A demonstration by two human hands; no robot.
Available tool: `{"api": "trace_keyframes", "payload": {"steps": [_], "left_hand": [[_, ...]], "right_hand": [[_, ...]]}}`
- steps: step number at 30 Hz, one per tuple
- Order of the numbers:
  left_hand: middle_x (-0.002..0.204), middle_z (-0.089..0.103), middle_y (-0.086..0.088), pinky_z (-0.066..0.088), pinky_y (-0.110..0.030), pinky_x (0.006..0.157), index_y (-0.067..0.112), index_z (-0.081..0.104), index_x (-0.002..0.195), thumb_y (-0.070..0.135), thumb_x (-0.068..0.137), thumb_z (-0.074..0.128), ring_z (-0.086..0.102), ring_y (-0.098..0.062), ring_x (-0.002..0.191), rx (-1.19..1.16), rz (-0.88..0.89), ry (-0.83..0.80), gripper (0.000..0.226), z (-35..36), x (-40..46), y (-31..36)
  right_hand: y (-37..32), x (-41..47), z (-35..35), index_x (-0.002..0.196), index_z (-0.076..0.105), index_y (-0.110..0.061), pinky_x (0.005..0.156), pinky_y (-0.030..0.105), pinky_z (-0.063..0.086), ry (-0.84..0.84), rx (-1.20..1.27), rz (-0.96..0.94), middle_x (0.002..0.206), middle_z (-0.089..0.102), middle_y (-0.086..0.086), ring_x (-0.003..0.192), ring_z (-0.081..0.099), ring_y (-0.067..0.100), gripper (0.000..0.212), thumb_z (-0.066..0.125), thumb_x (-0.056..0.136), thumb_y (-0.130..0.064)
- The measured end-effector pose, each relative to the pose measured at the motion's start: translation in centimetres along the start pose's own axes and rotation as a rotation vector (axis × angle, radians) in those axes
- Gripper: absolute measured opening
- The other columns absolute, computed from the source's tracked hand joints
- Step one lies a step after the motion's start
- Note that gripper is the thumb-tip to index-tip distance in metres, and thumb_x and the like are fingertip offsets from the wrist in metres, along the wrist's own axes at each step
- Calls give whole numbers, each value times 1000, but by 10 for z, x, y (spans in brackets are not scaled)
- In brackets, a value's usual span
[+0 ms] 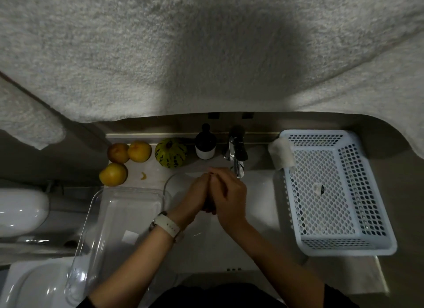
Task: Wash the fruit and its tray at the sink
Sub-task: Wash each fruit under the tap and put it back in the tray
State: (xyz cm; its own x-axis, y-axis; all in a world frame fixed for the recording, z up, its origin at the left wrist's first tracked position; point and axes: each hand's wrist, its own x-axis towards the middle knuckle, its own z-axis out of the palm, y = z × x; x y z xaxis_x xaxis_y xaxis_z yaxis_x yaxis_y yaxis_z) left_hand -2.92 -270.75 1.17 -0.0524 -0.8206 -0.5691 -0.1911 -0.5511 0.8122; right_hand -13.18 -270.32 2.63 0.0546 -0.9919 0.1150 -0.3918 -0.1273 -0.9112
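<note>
Head view: left hand (pixel 197 193) and right hand (pixel 227 190) pressed together over the sink (pixel 257 193) beneath the faucet (pixel 237 156), fingers curled, contents cannot tell; three yellow fruits (pixel 113 174) at the worktop's back-left corner, clear tray (pixel 96 238) along the sink's left edge.

My arms, as worn
White-strapped watch (pixel 165 226) on my left wrist; dark sleeves (pixel 339 296) pushed up both forearms.

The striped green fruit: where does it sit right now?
In the head view, the striped green fruit sits on the counter behind the sink, left of centre, between the three yellow fruits and the dark bottle.
</note>
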Motion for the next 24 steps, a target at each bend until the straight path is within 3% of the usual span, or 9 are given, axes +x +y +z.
{"api": "trace_keyframes", "payload": {"steps": [3, 5, 6, 10, 13, 15, 17, 21, 24], "left_hand": [[100, 65, -16, 43, -9, 63, -3, 55, 122, 0, 95, 51, 52, -7, 67, 527, 403, 155, 28, 8, 1, -6], [102, 70, -15, 49, -22, 75, 6, 63, 115, 13, 100, 44, 64, -20, 83, 437, 430, 205, 25, 6, -2, -7], [102, 71, -11, 52, -32, 81, 10, 64, 115, 19, 102, 39, 66, -24, 89, 357, 376, 198, 29, 5, -3, -9], [108, 59, -19, 51, -25, 55, 10, 56, 119, 11, 102, 40, 67, -9, 72, 277, 291, 91, 24, 11, 1, -21], [137, 43, -27, 46, -33, 85, 2, 39, 140, 9, 90, 66, 59, -31, 109, 412, 21, -16, 57, 11, 20, -50], [128, 51, -30, 54, -42, 71, 4, 40, 139, 30, 98, 53, 67, -33, 81, 125, -176, -10, 50, 17, 29, -54], [101, 65, -23, 53, -31, 46, 14, 42, 131, 52, 99, 39, 66, -26, 55, -209, -428, -5, 49, 25, 41, -52], [72, 72, -14, 50, -24, 45, 12, 49, 127, 65, 90, 45, 64, -23, 49, -332, -555, -95, 64, 41, 64, -51], [97, 69, -13, 54, -29, 49, 17, 50, 131, 54, 92, 53, 67, -23, 66, -476, -566, -135, 54, 48, 70, -45]], "right_hand": [[-2, 4, 6, 104, 70, -17, 75, 37, 56, 162, 290, 546, 105, 68, 3, 93, 64, 14, 26, 45, 98, -13], [3, 8, 4, 102, 66, -17, 63, 30, 53, 163, 469, 862, 109, 65, 12, 91, 62, 20, 21, 45, 99, -21], [4, 10, 1, 102, 66, -15, 64, 28, 51, 132, 464, 887, 110, 66, 14, 93, 62, 22, 23, 45, 99, -23], [9, 12, -15, 98, 69, -2, 77, 28, 53, 149, 403, 694, 98, 72, 12, 91, 67, 21, 36, 38, 103, -20], [15, 20, -27, 95, 62, 3, 62, 22, 51, 151, 355, 573, 79, 69, 12, 71, 65, 19, 43, 31, 105, -25], [17, 25, -31, 93, 60, 4, 53, 18, 46, 120, 341, 520, 70, 62, 12, 60, 58, 16, 43, 30, 105, -25], [18, 29, -31, 91, 60, 3, 50, 16, 43, 108, 353, 522, 68, 58, 11, 57, 54, 12, 43, 30, 105, -25], [19, 34, -30, 81, 60, -6, 50, 19, 41, 119, 404, 568, 60, 58, 1, 52, 52, 9, 42, 31, 105, -23], [15, 39, -33, 75, 59, -15, 50, 19, 40, 119, 438, 571, 58, 57, -1, 51, 50, 8, 41, 33, 105, -24]]}}
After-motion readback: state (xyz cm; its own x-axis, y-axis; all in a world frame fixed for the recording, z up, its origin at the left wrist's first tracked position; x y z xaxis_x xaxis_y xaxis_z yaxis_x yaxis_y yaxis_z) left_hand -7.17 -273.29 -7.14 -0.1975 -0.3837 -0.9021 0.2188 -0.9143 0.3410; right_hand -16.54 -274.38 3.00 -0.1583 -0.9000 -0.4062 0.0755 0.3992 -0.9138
